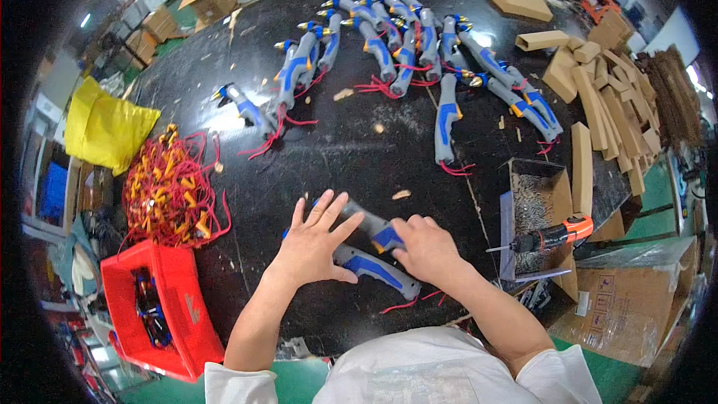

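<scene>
Progress looks well advanced across the black table, judging by how things lie: beyond the hands, more than 10 grey-and-blue tools rest in a loose arc, many with red wires trailing from their handle ends, and these seem to be the pieces already dealt with. Right at the hands are 2 more of the same kind. The right hand is curled around the near end of the upper tool, which is blurred, so whether its shell is complete cannot be told. The left hand is spread wide, palm down, over the front ends of both tools; whether its fingers press on the upper tool is unclear. The lower tool lies below the 2 hands, on the person's side, with red wires at its near end. Plenty seems left: to the left of the left hand sits a tangled wire heap with orange parts, and nearer the person a red crate holds dark and blue pieces. To the right of the right hand, a power screwdriver rests across a box of small screws, held by neither hand.
</scene>
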Motion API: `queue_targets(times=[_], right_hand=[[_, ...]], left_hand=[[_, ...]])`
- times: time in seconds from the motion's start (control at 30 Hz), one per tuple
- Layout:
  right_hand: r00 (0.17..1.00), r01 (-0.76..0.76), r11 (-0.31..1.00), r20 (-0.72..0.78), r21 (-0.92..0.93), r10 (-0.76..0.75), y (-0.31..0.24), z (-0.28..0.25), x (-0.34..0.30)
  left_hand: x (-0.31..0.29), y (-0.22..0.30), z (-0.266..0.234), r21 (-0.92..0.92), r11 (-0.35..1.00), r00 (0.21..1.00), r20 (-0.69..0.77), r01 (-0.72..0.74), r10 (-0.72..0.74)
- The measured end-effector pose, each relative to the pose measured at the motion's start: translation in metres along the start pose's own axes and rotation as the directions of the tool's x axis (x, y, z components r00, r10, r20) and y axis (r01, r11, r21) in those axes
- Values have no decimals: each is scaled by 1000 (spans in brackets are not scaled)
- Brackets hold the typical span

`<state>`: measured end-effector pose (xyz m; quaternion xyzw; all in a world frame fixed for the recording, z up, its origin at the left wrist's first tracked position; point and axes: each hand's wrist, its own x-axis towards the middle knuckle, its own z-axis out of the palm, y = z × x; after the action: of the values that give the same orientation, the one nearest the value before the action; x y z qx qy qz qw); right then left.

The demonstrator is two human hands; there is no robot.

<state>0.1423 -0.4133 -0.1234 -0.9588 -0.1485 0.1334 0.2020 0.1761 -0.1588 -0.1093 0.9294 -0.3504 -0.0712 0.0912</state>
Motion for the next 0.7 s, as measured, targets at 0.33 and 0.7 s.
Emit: queue_targets(times=[0.33,0.7], right_hand=[[779,-536,841,-426,-71,460,96,-66,145],[899,-427,735,157,526,409,55,-140,58]], left_hand=[[4,37,21,-99,986,986,-80,135,-143],[-44,115,39,-230,838,862,15,495,-506]])
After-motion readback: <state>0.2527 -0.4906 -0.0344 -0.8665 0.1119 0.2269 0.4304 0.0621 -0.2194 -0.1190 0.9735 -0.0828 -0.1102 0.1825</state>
